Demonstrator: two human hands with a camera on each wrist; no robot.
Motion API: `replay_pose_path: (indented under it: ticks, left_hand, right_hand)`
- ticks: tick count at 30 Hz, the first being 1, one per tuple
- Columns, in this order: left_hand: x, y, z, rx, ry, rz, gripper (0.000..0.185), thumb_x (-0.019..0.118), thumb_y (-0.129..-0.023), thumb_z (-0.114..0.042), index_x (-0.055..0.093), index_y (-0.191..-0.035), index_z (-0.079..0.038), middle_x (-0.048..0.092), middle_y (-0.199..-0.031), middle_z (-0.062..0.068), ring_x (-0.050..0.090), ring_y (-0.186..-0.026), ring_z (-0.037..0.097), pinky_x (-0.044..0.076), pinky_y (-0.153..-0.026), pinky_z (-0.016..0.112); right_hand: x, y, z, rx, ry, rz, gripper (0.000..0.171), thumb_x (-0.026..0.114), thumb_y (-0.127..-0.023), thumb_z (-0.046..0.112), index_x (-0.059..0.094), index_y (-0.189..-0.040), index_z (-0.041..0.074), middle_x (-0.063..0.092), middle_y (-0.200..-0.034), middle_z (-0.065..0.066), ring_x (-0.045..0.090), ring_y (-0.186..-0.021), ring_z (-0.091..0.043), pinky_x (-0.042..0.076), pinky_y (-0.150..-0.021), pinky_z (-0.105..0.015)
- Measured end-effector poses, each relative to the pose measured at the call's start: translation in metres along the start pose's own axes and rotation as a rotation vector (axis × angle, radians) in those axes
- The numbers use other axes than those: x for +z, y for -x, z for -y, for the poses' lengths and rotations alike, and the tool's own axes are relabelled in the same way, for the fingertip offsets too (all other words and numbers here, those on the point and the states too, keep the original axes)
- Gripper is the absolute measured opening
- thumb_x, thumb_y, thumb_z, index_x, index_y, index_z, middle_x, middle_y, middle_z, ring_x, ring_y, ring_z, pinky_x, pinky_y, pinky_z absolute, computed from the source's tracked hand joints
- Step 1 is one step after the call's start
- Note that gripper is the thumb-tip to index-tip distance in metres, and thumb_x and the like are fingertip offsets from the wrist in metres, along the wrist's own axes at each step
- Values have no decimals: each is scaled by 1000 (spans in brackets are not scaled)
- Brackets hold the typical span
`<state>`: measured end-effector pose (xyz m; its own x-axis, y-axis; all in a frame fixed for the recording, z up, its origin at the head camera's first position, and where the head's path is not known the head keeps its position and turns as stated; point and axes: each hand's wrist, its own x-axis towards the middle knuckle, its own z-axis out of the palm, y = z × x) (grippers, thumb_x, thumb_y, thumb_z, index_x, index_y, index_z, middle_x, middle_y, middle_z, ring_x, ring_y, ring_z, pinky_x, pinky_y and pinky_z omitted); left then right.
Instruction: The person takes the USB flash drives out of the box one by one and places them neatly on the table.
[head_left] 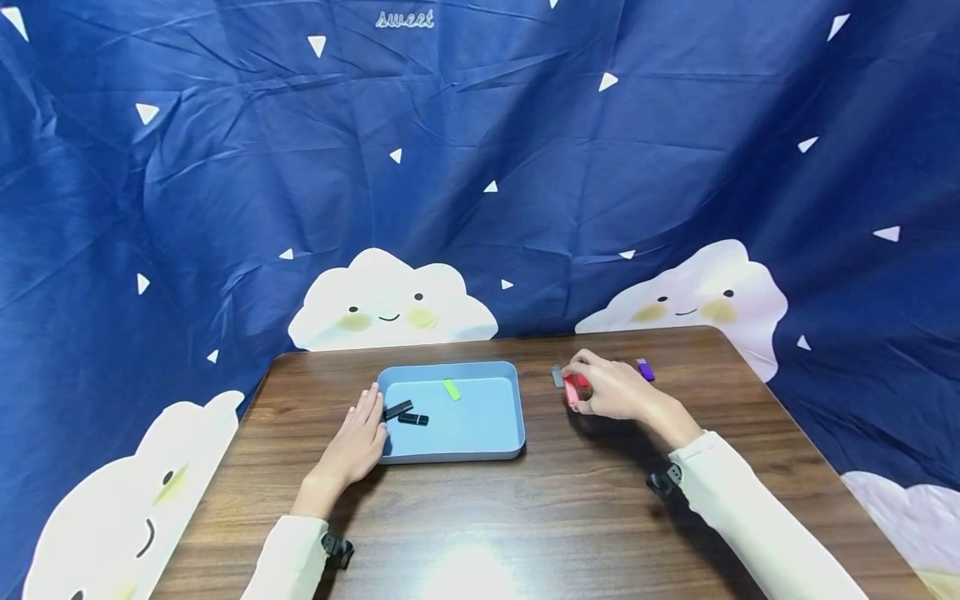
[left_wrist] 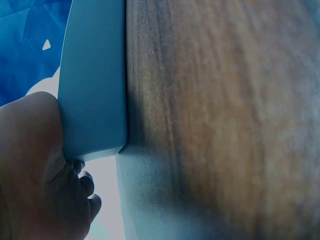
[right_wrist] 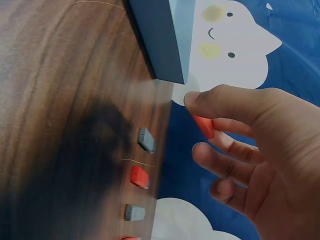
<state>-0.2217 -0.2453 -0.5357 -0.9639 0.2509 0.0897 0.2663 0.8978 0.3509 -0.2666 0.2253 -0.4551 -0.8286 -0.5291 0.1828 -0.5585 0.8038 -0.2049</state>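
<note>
My right hand (head_left: 611, 387) pinches a red USB flash drive (head_left: 572, 392) between thumb and fingers, raised over the table right of the blue tray (head_left: 465, 457). In the right wrist view the thumb covers part of that red flash drive (right_wrist: 204, 126), and the other fingers curl loosely. My left hand (head_left: 358, 437) lies with straight fingers along the tray's left wall, touching it. Inside the tray are a green flash drive (head_left: 452, 390) and two black ones, the nearer black flash drive (head_left: 414, 419) touching or almost touching the other.
Near the right hand, a grey flash drive (right_wrist: 146, 140), a red flash drive (right_wrist: 140, 177) and another grey flash drive (right_wrist: 134, 212) lie in a row on the wooden table (head_left: 600, 517). A purple flash drive (head_left: 646, 370) lies farther right. A blue curtain (head_left: 480, 108) hangs behind the table.
</note>
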Motion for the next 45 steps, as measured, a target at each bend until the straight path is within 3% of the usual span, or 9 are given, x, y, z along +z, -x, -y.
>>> replay_pose_path:
  ticks: [9,17,28,45]
  left_hand:
    - [-1,0,1,0,-2,10,61,39,-112,-17,25,-164,11,12,-178,22,16,-165,45,19,-133,63]
    - [0,1,2,-5,-5,9,61,40,-112,-18,25,-164,11,12,-178,22,17,-164,45,19,-133,63]
    - [-1,1,2,-7,0,14,61,39,-112,-18,24,-164,10,12,-178,22,16,-165,44,19,-133,63]
    - [0,0,1,-11,-4,17,61,39,-113,-18,23,-165,9,11,-178,21,16,-165,43,18,-133,62]
  right_hand:
    - [19,6,1,-21,-22,38,54,91,-80,27,74,-129,11,66,-125,-3,71,-91,-23,59,-74,-43]
    - [33,10,-1,-30,-42,73,53,91,-80,25,75,-128,10,66,-123,-2,65,-85,-15,55,-69,-37]
    - [44,12,-1,21,-63,151,50,88,-85,23,73,-131,10,66,-130,-6,71,-95,-23,60,-85,-50]
    - [51,11,-9,37,-71,162,50,88,-85,26,72,-130,10,66,-131,-7,72,-94,-24,61,-83,-51]
